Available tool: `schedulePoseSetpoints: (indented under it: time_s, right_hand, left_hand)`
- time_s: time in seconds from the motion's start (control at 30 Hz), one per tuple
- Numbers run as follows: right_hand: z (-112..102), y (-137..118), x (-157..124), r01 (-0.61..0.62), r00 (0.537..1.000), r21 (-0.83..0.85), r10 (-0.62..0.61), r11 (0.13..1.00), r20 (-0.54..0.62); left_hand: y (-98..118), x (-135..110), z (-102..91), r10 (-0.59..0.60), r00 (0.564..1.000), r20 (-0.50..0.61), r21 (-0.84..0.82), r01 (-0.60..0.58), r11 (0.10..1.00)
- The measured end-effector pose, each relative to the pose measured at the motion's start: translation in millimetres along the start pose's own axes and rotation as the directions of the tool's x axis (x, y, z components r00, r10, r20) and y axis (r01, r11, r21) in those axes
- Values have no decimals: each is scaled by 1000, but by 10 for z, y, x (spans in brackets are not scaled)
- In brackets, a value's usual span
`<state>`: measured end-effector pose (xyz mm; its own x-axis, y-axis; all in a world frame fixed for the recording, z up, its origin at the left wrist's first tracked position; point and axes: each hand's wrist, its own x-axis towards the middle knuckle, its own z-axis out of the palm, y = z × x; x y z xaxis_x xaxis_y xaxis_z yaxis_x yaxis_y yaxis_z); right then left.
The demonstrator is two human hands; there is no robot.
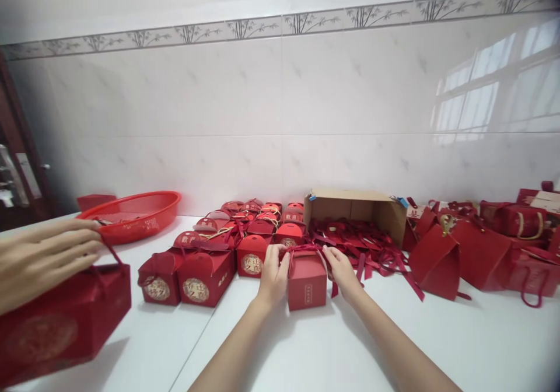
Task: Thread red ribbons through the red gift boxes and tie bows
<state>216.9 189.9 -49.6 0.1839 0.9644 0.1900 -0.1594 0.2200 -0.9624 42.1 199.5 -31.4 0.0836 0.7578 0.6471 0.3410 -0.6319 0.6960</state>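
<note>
A small red gift box stands upright on the white table, straight in front of me. My left hand grips its left top edge with curled fingers. My right hand pinches the right top edge, where a dark red ribbon crosses the lid. Both forearms reach in from the bottom of the view.
Several finished red boxes stand in rows left of my hands. An open cardboard carton spills red ribbons. Red paper bags crowd the right. Another person's hand rests on a large red box beside a red basket.
</note>
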Motion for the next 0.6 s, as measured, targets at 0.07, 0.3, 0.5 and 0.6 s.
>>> schedulePoseSetpoints:
  time_s: [0.07,0.3,0.5,0.6]
  right_hand:
    - [6,-13,-13,-3,1000,20,4,1000,-9]
    - [51,-37,-78,-26,1000,28,26,999,-18]
    - [87,-23,-133,73,996,-39,-74,997,-40]
    - [102,-31,-162,141,989,-38,-143,989,-39]
  left_hand:
    - [3,-14,22,-48,999,-26,-11,48,999]
    - [-26,17,-20,-166,986,-9,-18,166,986]
    - [-52,1,-31,-186,982,29,-2,187,982]
    - [-17,-22,-15,-212,975,72,-38,215,976]
